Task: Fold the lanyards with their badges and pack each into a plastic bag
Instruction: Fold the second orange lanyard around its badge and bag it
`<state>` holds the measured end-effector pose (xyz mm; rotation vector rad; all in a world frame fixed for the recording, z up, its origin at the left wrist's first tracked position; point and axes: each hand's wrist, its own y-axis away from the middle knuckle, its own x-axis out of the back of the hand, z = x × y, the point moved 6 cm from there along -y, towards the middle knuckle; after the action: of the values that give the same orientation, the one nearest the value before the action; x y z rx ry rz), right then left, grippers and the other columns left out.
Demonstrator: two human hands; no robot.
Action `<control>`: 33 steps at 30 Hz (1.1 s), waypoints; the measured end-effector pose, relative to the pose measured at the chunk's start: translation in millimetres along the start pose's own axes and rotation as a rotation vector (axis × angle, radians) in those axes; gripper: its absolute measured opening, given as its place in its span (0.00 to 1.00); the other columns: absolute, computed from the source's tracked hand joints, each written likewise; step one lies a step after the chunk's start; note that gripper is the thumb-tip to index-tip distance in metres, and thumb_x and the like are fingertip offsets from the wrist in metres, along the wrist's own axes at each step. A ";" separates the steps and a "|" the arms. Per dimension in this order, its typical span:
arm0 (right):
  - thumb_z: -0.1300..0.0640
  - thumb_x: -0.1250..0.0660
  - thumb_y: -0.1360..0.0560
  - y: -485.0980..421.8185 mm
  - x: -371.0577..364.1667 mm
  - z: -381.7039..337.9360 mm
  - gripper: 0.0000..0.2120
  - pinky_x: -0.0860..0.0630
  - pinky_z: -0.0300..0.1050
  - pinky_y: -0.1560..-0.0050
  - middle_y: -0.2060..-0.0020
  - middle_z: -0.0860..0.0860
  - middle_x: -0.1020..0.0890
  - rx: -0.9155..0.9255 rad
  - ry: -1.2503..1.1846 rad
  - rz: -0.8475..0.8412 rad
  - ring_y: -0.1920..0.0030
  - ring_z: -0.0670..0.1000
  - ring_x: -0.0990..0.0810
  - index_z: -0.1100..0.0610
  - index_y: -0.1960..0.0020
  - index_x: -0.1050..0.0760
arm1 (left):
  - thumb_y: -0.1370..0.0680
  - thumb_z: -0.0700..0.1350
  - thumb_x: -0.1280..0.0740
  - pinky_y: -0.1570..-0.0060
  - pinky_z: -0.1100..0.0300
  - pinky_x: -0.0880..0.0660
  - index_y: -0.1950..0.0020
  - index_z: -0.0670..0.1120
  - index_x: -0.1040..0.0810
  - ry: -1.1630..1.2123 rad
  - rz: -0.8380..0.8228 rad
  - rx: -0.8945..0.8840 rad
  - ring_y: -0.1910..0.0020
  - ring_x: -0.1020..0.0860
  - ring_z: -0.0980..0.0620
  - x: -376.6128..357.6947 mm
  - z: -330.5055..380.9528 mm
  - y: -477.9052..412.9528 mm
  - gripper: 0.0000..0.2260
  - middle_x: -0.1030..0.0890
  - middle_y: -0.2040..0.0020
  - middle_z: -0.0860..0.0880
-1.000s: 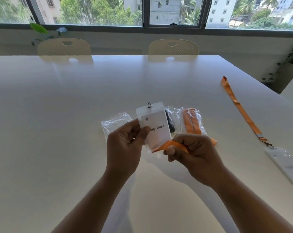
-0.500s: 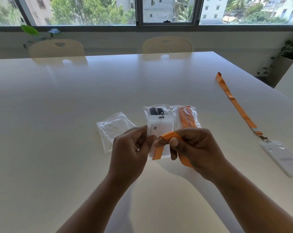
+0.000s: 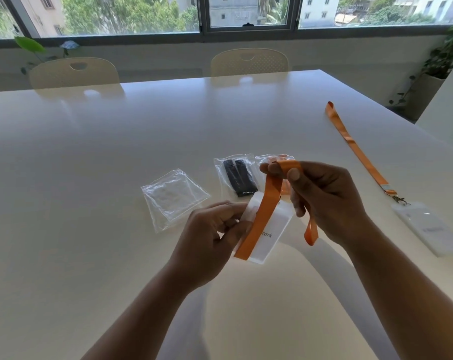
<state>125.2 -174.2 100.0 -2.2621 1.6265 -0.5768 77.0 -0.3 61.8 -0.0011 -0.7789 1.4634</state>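
From my remote seat, the white tabletop fills most of the view, with two pale chairs tucked in at its far side. My left hand pinches the left edge of a clear badge holder, keeping it tilted above the tabletop. My right hand is clenched on the orange lanyard, gripping a fold of it between thumb and fingers. The strap runs diagonally across the badge face, and a small loop hangs below that hand. Well apart to the right, a second orange lanyard lies stretched out, clipped to its own badge. An empty plastic bag lies flat just left of my hands. Beyond them sits a bag holding a folded black lanyard, and beside it another bag that my right hand mostly hides.
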 end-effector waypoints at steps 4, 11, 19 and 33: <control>0.54 0.42 0.23 -0.7 -0.1 8.6 0.15 0.21 0.56 0.58 0.54 0.40 0.15 -0.053 -0.070 -0.060 0.59 0.62 0.19 0.49 0.43 0.19 | 0.24 0.41 0.32 0.51 0.56 0.19 0.44 0.54 0.18 0.241 -0.058 0.086 0.52 0.17 0.52 -2.0 0.8 1.2 0.13 0.16 0.52 0.60; 0.40 0.33 0.29 2.7 -11.7 21.0 0.14 0.19 0.46 0.58 0.55 0.52 0.16 -0.182 -0.243 -0.233 0.55 0.56 0.18 0.45 0.47 0.17 | 0.26 0.41 0.32 0.52 0.59 0.20 0.44 0.49 0.17 0.602 -0.015 0.097 0.49 0.16 0.51 1.9 6.8 -0.2 0.12 0.14 0.50 0.51; 0.36 0.26 0.38 4.8 -25.2 38.5 0.17 0.24 0.73 0.54 0.57 0.64 0.16 -0.131 -0.028 -0.131 0.55 0.74 0.22 0.45 0.54 0.15 | 0.28 0.36 0.27 0.59 0.58 0.20 0.49 0.44 0.16 0.835 0.182 0.096 0.57 0.16 0.50 20.7 9.8 -2.9 0.09 0.14 0.55 0.47; 0.56 0.27 0.28 14.4 -42.2 39.8 0.04 0.26 0.57 0.67 0.69 0.49 0.17 -0.129 0.239 -0.260 0.70 0.63 0.25 0.53 0.62 0.17 | 0.24 0.37 0.31 0.66 0.62 0.20 0.55 0.44 0.20 0.568 0.614 0.366 0.61 0.15 0.52 47.4 -23.7 2.8 0.03 0.15 0.64 0.52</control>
<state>120.6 -138.6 52.3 -2.6090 1.5191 -0.8571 81.5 52.5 64.6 -0.3910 -0.0252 2.0365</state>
